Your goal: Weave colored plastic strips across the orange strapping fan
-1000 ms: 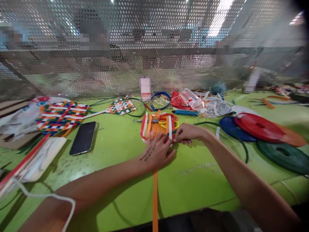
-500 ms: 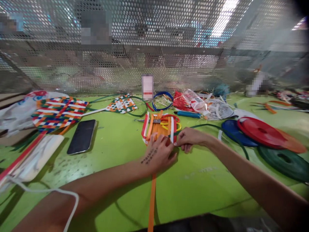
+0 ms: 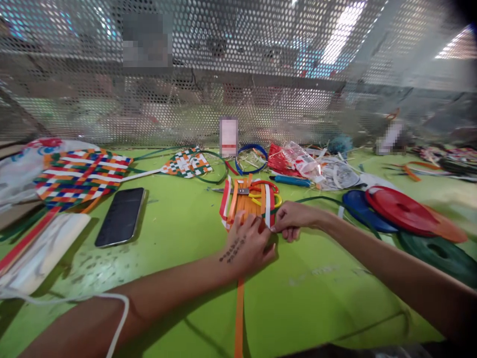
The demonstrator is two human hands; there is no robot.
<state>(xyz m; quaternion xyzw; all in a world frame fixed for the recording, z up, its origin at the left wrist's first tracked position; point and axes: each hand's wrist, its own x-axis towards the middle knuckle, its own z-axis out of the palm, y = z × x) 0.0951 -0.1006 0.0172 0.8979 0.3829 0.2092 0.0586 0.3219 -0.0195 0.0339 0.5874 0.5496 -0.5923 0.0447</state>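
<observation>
The half-woven strip panel (image 3: 244, 203) lies flat on the green table (image 3: 179, 318), scissors (image 3: 243, 191) across its upper part; the left hand (image 3: 246, 243) rests on its near edge, fingers slightly spread, pressing down; the right hand (image 3: 296, 219) has thumb and forefinger pressed together at the near right corner, though I cannot tell what is between them. The strips look like light, slick plastic, springy lengthwise and apt to slide apart; the middle suits a flat palm, the strip ends a fingertip pinch.
</observation>
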